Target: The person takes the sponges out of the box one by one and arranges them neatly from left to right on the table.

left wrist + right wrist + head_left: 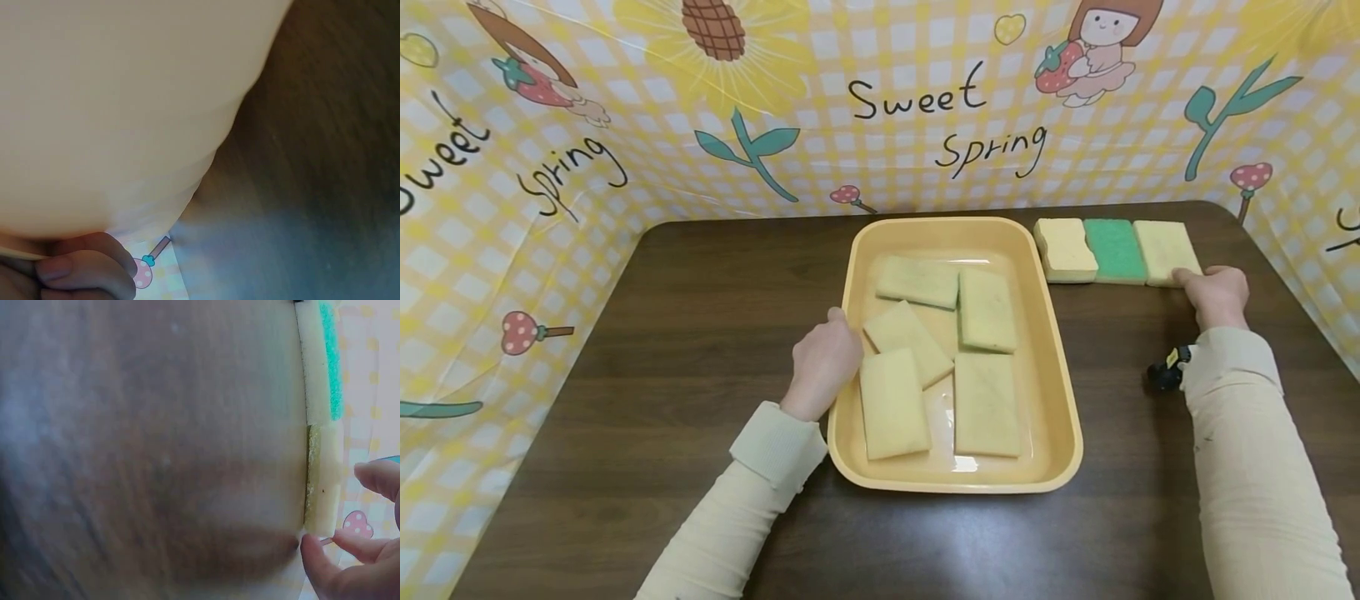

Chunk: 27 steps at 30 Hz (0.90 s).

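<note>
My left hand (827,362) grips the left rim of a yellow plastic tray (1066,400); the left wrist view shows its fingers (90,270) curled at the edge. Several flat, pale yellow sponges (895,404) lie inside, two of them overlapping at the lower left. At the back right my right hand (1219,296) touches the near right corner of a yellow sponge (1167,250). Seen from the right wrist, two fingertips (317,553) meet that sponge's end, while another digit stays apart above it. A green-topped sponge (1116,250) sits beside it, then a wavy-edged yellow sponge (1065,250).
The three sponges form a row against the tray's upper right side. Brown wood-grain table (685,333) surrounds the tray. Behind and at both sides hangs a yellow checked cloth (820,158) with printed flowers. A black wrist device (1167,372) is strapped at the right cuff.
</note>
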Tool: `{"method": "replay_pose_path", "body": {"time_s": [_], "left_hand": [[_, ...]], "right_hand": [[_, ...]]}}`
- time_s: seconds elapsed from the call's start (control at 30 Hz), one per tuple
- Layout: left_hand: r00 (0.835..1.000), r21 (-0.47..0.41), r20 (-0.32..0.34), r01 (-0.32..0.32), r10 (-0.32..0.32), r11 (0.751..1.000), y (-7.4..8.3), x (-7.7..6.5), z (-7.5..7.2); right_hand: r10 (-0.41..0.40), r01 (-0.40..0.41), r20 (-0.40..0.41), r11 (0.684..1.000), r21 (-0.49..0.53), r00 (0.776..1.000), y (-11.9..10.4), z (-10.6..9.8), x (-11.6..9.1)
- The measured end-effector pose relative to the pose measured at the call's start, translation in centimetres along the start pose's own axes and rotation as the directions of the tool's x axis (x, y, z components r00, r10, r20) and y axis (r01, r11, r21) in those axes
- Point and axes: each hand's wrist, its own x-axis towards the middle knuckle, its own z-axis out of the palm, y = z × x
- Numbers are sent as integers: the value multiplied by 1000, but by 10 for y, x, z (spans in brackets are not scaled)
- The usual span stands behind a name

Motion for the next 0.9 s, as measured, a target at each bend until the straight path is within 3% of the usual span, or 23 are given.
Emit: {"method": "replay_pose_path", "body": {"time_s": [0.23, 0.5, 0.73, 0.9], "left_hand": [[1000, -3, 23, 11, -10, 1000, 0, 0, -1], [1000, 1, 23, 17, -17, 1000, 0, 0, -1], [1000, 1, 20, 21, -21, 1000, 1, 0, -1], [999, -10, 27, 22, -21, 1000, 1, 1, -1]], "right_hand": [[-5, 6, -23, 999, 52, 1000, -6, 1, 0], [16, -14, -8, 987, 158, 1000, -30, -4, -11], [-96, 95, 6, 988, 121, 995, -51, -7, -35], [-214, 208, 66, 974, 93, 975, -63, -4, -62]]}}
